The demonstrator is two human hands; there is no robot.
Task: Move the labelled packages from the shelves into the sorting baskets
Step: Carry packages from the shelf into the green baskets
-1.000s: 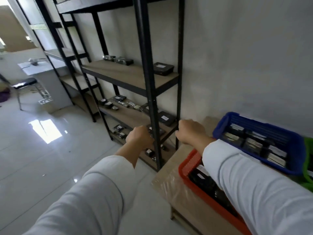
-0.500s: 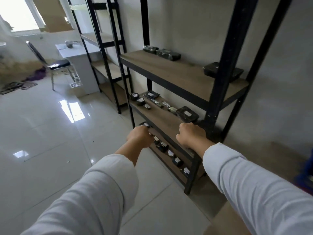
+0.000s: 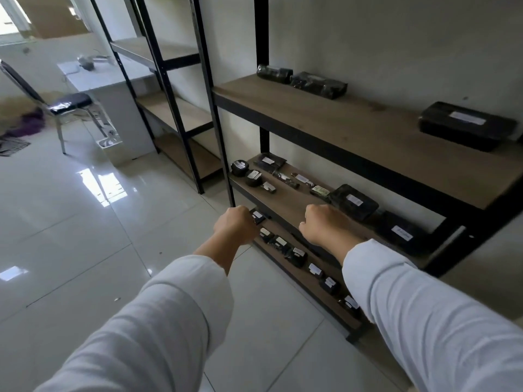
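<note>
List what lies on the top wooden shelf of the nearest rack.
The top shelf holds three dark wrapped packages: two at the back, and one with a white label at right. Nothing there is covered.

Daylight comes from the upper left, where a window (image 3: 11, 26) is blown out to white, and it throws bright glare patches on the glossy floor tiles (image 3: 96, 182). The wall (image 3: 396, 38) and shelves (image 3: 339, 123) on the right sit in dimmer, greyish shade, so the dark packages' labels are hard to read, perhaps from soft focus too. The wide lens bends the shelf posts near the edges, and the sleeves (image 3: 438, 321) look slightly smeared.
</note>
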